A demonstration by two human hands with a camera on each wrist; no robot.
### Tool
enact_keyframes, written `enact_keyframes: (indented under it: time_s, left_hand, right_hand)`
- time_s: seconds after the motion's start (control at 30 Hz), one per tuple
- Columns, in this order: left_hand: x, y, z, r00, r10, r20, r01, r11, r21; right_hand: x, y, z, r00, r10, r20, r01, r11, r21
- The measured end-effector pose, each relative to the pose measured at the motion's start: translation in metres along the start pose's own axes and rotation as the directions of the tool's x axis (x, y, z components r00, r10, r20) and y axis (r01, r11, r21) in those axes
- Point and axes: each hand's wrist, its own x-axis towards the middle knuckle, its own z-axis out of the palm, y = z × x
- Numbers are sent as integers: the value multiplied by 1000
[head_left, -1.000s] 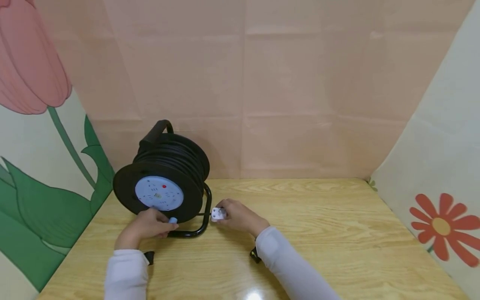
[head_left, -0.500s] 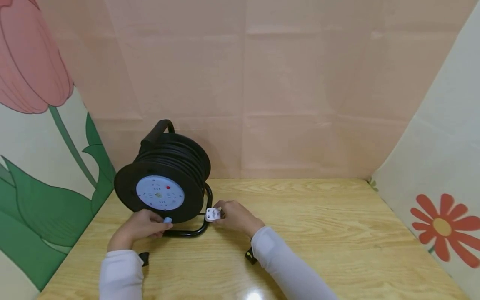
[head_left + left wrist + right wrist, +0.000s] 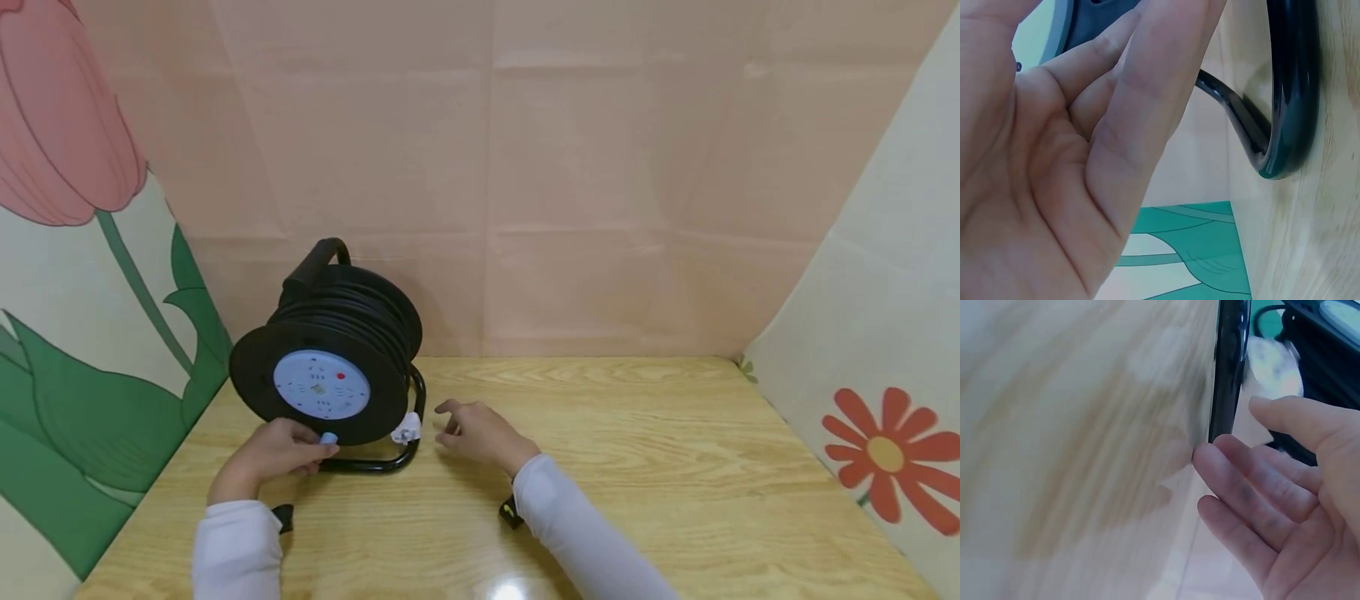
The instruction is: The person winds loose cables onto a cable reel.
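Observation:
A black cable reel (image 3: 341,304), wound with black cable, stands at the left of the table in the head view. Its front carries a pale blue socket panel (image 3: 322,384) with a red dot. My left hand (image 3: 272,457) pinches the small blue knob (image 3: 327,438) at the drum's lower front; in the left wrist view the fingers hide it. A white plug (image 3: 406,428) sits between drum and frame, blurred in the right wrist view. Just right of it, my right hand (image 3: 486,435) holds nothing, its fingers loosely bent near the black tube frame (image 3: 1230,369).
Wood-patterned table (image 3: 637,467) lies under everything. A pinkish sheet (image 3: 570,183) closes off the back, and flower-printed panels stand at both sides. The reel's carrying handle (image 3: 311,265) rises at the top left. Black straps sit at both wrists.
My right hand has let go of the plug after moving it left to the frame, then drawn back right. My left hand has moved left with the knob, and the drum has turned slightly clockwise.

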Motion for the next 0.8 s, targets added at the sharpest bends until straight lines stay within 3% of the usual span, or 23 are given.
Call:
enact_keyframes:
  time_s: [0.5, 0.8]
  left_hand:
    - [1, -17, -10, 999, -18, -28, 17, 1000, -18]
    - [-4, -23, -16, 997, -29, -71, 30, 999, 12]
  right_hand:
    - [-48, 34, -32, 996, 90, -19, -90, 996, 11]
    - [-77, 46, -46, 984, 158, -82, -166, 981, -97]
